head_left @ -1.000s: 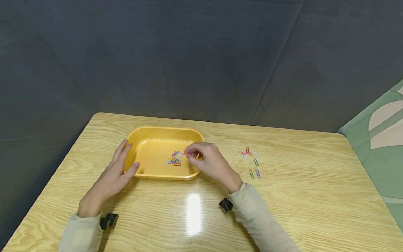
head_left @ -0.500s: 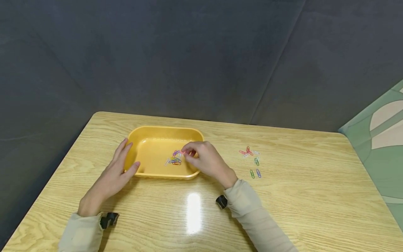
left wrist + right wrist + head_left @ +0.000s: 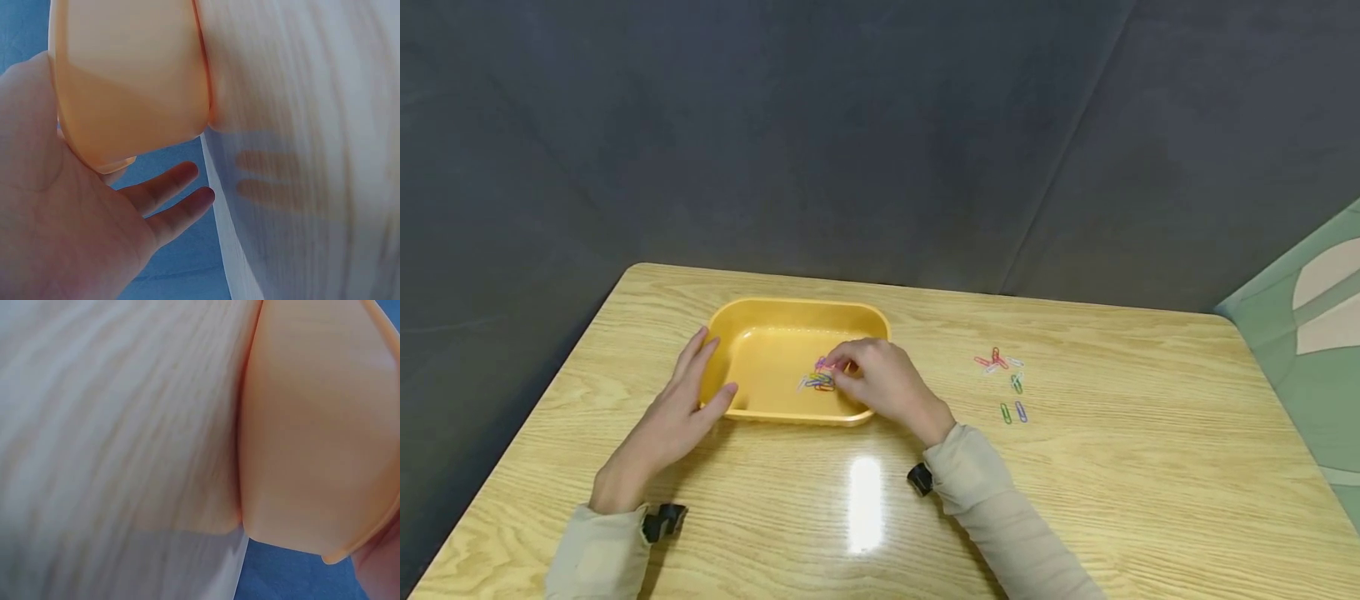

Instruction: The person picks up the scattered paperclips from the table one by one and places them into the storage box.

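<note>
In the head view a yellow plastic tray [image 3: 797, 415] stands on the table with a small pile of coloured paper clips [image 3: 818, 382] inside. My right hand [image 3: 883, 379] reaches over the tray's right side, and its thumb and index finger pinch a pinkish-red paper clip [image 3: 829, 367] close above the pile. Fingers hide part of that clip. At the tray's left end my left hand [image 3: 673, 412] rests against the rim, fingers straight along the side and thumb at the front corner. The left wrist view shows its two lower fingers [image 3: 178, 212] extended below the rim.
To the right of the tray, loose paper clips lie on the wooden table [image 3: 1120, 433]: several red and white ones [image 3: 996, 358], a green one [image 3: 1006, 413] and a blue one [image 3: 1021, 412]. A dark curtain [image 3: 850, 150] hangs behind the table's far edge.
My right hand has moved a little left and lower into the tray, carrying the pinkish-red paper clip to the pile. The left hand has stayed at the tray's left end.
</note>
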Action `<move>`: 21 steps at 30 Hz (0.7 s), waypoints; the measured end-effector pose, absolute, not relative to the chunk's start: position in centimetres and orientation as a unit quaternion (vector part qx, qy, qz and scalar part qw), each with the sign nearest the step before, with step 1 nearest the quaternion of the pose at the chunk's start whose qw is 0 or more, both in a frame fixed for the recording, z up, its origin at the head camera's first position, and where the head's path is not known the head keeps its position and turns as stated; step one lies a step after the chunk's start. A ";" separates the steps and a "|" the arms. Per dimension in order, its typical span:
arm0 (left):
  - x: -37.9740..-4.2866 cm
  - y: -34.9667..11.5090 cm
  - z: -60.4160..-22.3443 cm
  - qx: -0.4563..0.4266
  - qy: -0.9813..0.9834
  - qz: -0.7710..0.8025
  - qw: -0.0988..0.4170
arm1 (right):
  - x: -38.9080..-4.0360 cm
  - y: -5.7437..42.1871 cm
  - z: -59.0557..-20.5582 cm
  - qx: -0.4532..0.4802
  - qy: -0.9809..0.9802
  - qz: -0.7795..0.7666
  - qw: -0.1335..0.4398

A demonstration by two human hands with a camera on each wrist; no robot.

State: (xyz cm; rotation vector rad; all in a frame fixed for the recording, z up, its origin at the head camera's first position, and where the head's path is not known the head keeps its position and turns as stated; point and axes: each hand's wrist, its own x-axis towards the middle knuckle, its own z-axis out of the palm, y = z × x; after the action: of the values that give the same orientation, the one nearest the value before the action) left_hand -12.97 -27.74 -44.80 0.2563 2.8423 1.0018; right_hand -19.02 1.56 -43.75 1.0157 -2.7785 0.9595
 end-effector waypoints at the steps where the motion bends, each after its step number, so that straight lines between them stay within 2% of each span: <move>1: -13.0 -27.7 -44.8 0.084 0.939 0.329 0.059 | -19.0 1.5 -43.8 0.325 -0.895 0.307 0.016; 21: -13.0 -27.7 -44.7 0.087 0.937 0.334 0.058 | -18.9 0.7 -44.0 0.314 -0.921 0.229 0.018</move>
State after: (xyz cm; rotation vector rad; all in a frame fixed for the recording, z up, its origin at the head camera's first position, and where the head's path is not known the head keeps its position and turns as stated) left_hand -13.00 -27.68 -44.69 0.2628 2.8382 1.0129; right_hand -18.88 0.72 -44.04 0.9763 -2.8618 0.7112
